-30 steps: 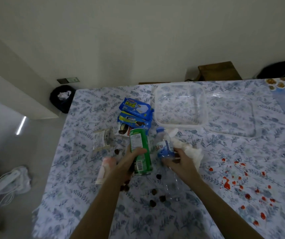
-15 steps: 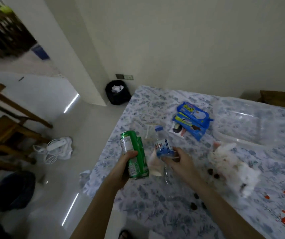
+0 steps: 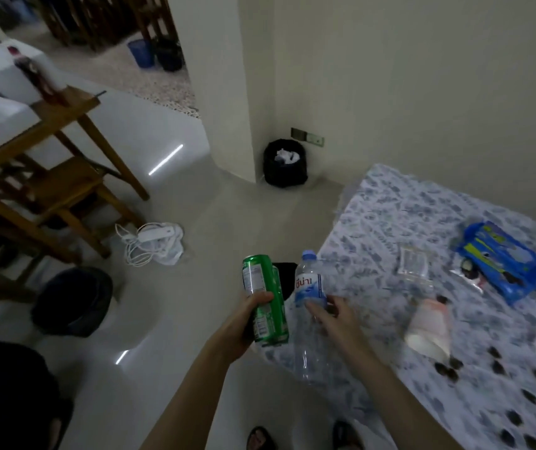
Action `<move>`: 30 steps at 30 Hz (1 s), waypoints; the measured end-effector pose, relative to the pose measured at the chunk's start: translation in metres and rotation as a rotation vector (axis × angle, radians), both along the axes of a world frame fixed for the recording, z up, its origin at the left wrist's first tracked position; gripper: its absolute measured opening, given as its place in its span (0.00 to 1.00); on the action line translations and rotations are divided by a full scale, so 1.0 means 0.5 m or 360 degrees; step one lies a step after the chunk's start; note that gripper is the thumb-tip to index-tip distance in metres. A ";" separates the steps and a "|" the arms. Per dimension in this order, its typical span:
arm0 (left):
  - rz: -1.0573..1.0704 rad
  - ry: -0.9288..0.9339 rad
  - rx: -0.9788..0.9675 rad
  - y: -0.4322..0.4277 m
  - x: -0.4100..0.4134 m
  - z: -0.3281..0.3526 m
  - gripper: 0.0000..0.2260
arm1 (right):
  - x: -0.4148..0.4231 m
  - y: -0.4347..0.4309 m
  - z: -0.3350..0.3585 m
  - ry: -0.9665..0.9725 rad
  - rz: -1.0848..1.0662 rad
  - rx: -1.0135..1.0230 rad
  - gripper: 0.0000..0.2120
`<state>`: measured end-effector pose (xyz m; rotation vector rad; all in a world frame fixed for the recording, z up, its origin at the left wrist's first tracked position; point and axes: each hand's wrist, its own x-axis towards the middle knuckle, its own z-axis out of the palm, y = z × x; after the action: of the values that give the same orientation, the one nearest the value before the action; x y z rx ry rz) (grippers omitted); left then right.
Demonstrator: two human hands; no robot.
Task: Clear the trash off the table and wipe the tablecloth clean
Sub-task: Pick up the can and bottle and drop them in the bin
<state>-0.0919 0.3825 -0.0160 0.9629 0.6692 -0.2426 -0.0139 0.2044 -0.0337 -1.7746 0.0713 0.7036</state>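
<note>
Holding a green can [image 3: 265,300] in the left hand [image 3: 247,323], fingers [image 3: 261,297] wrapped round its middle, can upright with a slight tilt. Right hand [image 3: 333,319] grips a clear water bottle [image 3: 309,306] just under the blue label, cap up, body hanging below the hand. Both items are off the counter [image 3: 422,216], held side by side above the floor at the counter's near-left corner, almost touching.

Floral tablecloth [image 3: 390,203] covers the counter. Left on it: blue snack packs [image 3: 500,261] at the far right, a clear wrapper [image 3: 412,259] just left of them, a pale blurred wrapper [image 3: 429,329] nearer the person, and dark crumbs [image 3: 448,368] scattered along the right edge. Blur makes the crumbs hard to identify.

Black bin [image 3: 284,164] sits on the floor in the wall corner beyond the counter, white paper inside. Well apart from both hands. Wooden chairs [image 3: 49,183] stand at left, a white cable bundle [image 3: 151,245] on the floor beside them. Feet visible at the bottom edge.
</note>
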 end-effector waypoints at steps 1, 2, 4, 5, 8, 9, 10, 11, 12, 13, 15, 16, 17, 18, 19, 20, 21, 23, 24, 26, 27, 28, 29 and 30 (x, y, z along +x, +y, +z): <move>-0.0003 -0.0008 0.0009 0.018 -0.002 -0.002 0.35 | -0.003 0.021 0.002 0.0013 0.0011 0.0012 0.22; -0.0009 -0.0013 0.0022 0.034 0.000 -0.004 0.36 | -0.002 0.037 0.002 0.0027 0.0022 0.0026 0.22; 0.0007 -0.0027 0.0013 0.076 0.006 -0.014 0.38 | 0.006 0.081 0.001 0.0046 0.0074 0.0039 0.21; 0.0020 -0.0027 -0.0001 0.093 0.014 -0.020 0.39 | 0.014 0.099 0.000 0.0054 0.0088 0.0048 0.20; 0.0022 -0.0018 -0.0048 0.132 0.049 -0.041 0.39 | 0.047 0.140 -0.005 0.0075 0.0091 0.0047 0.19; 0.0014 -0.0020 -0.0058 0.141 0.063 -0.045 0.37 | 0.061 0.152 -0.006 0.0070 0.0089 0.0047 0.19; 0.0000 -0.0017 -0.0060 0.148 0.079 -0.050 0.34 | 0.078 0.163 -0.013 0.0070 0.0090 0.0042 0.19; -0.0007 0.0000 -0.0060 0.156 0.097 -0.055 0.33 | 0.095 0.174 -0.019 0.0074 0.0088 0.0038 0.19; -0.0009 0.0019 -0.0064 0.166 0.115 -0.062 0.34 | 0.112 0.184 -0.026 0.0085 0.0081 0.0029 0.19; -0.0002 0.0043 -0.0070 0.177 0.133 -0.073 0.35 | 0.129 0.194 -0.033 0.0094 0.0078 0.0030 0.19; -0.0002 0.0095 -0.0057 0.201 0.170 -0.091 0.39 | 0.166 0.214 -0.047 0.0133 0.0087 0.0039 0.19; -0.0020 0.0129 -0.0036 0.213 0.188 -0.101 0.40 | 0.183 0.222 -0.057 0.0179 0.0081 0.0038 0.20; -0.0036 0.0154 -0.0025 0.225 0.204 -0.113 0.41 | 0.197 0.231 -0.066 0.0230 0.0075 0.0045 0.20; -0.0039 0.0170 -0.0019 0.236 0.221 -0.127 0.41 | 0.213 0.239 -0.074 0.0278 0.0075 0.0065 0.20; -0.0037 0.0178 -0.0020 0.246 0.237 -0.141 0.40 | 0.229 0.247 -0.083 0.0322 0.0067 0.0083 0.18; -0.0046 0.0191 -0.0016 0.255 0.254 -0.155 0.40 | 0.246 0.256 -0.093 0.0363 0.0057 0.0086 0.17; -0.0054 0.0215 -0.0019 0.265 0.268 -0.174 0.41 | 0.260 0.267 -0.105 0.0405 0.0046 0.0077 0.17; -0.0060 0.0260 -0.0040 0.282 0.296 -0.218 0.41 | 0.286 0.292 -0.137 0.0483 0.0018 0.0048 0.17; -0.0062 0.0270 -0.0046 0.289 0.307 -0.241 0.41 | 0.296 0.304 -0.158 0.0521 -0.0009 0.0033 0.18; -0.0040 0.0287 -0.0058 0.307 0.330 -0.298 0.41 | 0.316 0.331 -0.213 0.0580 -0.0088 -0.0007 0.20; -0.0035 0.0292 -0.0075 0.313 0.337 -0.327 0.41 | 0.322 0.342 -0.241 0.0611 -0.0117 -0.0023 0.20; -0.0042 0.0299 -0.0096 0.318 0.343 -0.358 0.41 | 0.325 0.353 -0.274 0.0642 -0.0151 -0.0039 0.19; -0.0063 0.0297 -0.0132 0.325 0.350 -0.391 0.40 | 0.326 0.363 -0.307 0.0660 -0.0193 -0.0057 0.18; -0.0074 0.0311 -0.0175 0.331 0.352 -0.429 0.40 | 0.322 0.372 -0.341 0.0676 -0.0233 -0.0088 0.17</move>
<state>0.0841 0.5482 -0.2303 0.8568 0.8044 -0.4143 0.1474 0.3905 -0.2043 -1.6268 0.5061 0.9674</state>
